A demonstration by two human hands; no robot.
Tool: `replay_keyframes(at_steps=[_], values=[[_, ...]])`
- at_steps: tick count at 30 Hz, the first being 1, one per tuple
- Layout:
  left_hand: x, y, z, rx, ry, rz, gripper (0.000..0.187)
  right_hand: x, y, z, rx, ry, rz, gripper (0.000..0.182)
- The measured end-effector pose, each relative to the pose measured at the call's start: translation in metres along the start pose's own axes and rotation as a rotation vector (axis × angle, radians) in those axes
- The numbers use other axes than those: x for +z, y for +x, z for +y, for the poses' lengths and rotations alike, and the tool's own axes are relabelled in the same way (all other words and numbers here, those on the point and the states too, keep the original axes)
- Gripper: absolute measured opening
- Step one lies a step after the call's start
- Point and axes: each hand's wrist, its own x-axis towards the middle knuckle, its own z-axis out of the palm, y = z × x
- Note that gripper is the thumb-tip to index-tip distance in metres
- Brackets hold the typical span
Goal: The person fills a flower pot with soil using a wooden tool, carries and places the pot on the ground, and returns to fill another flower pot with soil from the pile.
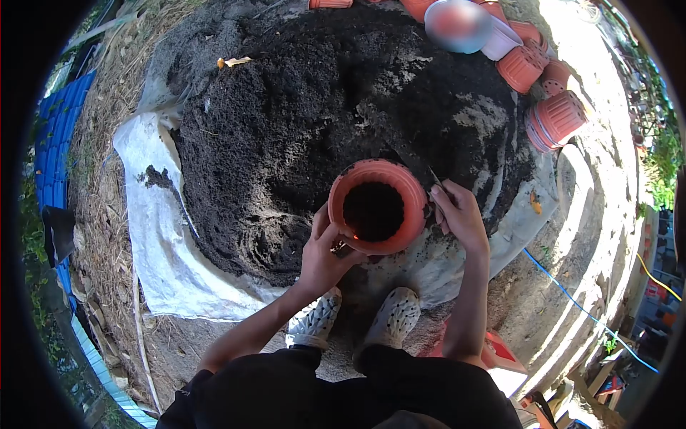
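Note:
A terracotta-coloured plastic pot [416, 207] with dark soil [373, 211] low inside it is in front of me, its mouth facing up. My left hand [325, 250] is closed around the pot's left side, thumb near the rim. At the right of the pot, my right hand [459, 214] has its fingers closed on a slim dark tool [433, 174]. Its far end blends into the soil, so its full shape cannot be made out. Behind the pot spreads a large heap of dark soil [264, 121] on a white sheet [161, 243].
Several terracotta-coloured pots [524, 68] lie at the back right, with a stacked group [557, 120] nearer. A blurred round container [457, 25] is among them. A blue hose [572, 297] crosses the ground at right. My light clogs [394, 314] stand at the sheet's near edge.

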Motion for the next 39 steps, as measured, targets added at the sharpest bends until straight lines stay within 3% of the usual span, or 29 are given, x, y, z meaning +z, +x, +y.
replay_keyframes(at_steps=[3, 5, 8, 11, 16, 18, 19, 20, 22, 28, 39], values=[[-0.002, 0.005, 0.005, -0.03, -0.036, -0.012, 0.049, 0.001, -0.029, -0.005, 0.024, -0.107, 0.05, 0.031], [-0.002, 0.006, 0.007, -0.067, -0.084, -0.036, 0.052, 0.001, -0.04, 0.003, -0.187, -0.409, 0.175, 0.031], [-0.001, 0.006, 0.009, -0.083, -0.075, -0.042, 0.053, -0.003, -0.05, 0.0, -0.149, -0.476, 0.233, 0.031], [0.001, 0.003, 0.009, -0.037, -0.007, -0.039, 0.049, -0.014, -0.044, 0.018, -0.041, -0.236, 0.317, 0.032], [0.017, -0.023, -0.005, 0.31, 0.223, -0.104, 0.041, -0.035, -0.013, 0.044, 0.155, -0.337, 0.512, 0.038], [0.012, -0.02, -0.011, 0.265, 0.23, -0.075, 0.042, -0.038, 0.008, 0.065, 0.242, -0.461, 0.476, 0.039], [0.009, -0.017, -0.011, 0.214, 0.243, -0.047, 0.043, -0.039, 0.026, 0.094, 0.109, -0.518, 0.452, 0.04], [0.007, -0.016, -0.01, 0.214, 0.241, -0.044, 0.043, -0.036, 0.033, 0.09, 0.107, -0.521, 0.451, 0.04], [0.004, -0.014, -0.006, 0.089, 0.15, 0.001, 0.043, -0.015, 0.049, 0.074, 0.152, -0.236, 0.195, 0.042], [0.013, -0.017, -0.007, 0.151, 0.141, -0.097, 0.042, 0.017, 0.109, 0.024, 0.024, -0.168, -0.1, 0.042], [0.01, -0.015, -0.003, 0.141, 0.16, -0.09, 0.041, 0.024, 0.112, 0.027, 0.119, 0.02, -0.133, 0.043]])
